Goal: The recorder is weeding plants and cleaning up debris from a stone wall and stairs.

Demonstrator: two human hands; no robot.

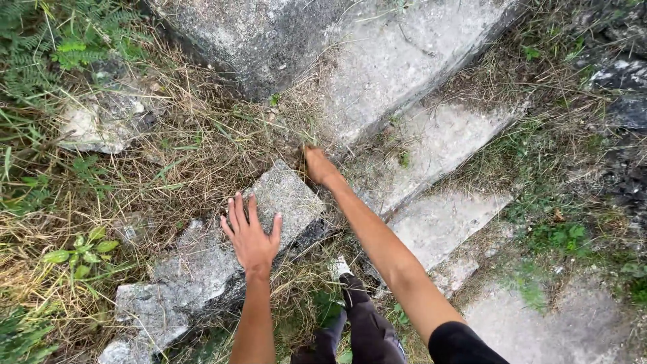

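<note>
My left hand [250,233] lies flat with fingers spread on a long grey stone slab [202,263] that slants across dry grass. My right hand [317,166] reaches past the slab's far corner and is shut on a tuft of dry grass [296,131] where the slab meets the stone steps. Its fingertips are buried in the grass. My dark trouser leg [360,323] shows at the bottom.
Grey stone steps [431,141] run diagonally from top centre to bottom right. A large boulder [249,40] sits at the top. A pale rock [101,125] lies at the left among ferns. Dark rocks [623,94] line the right edge.
</note>
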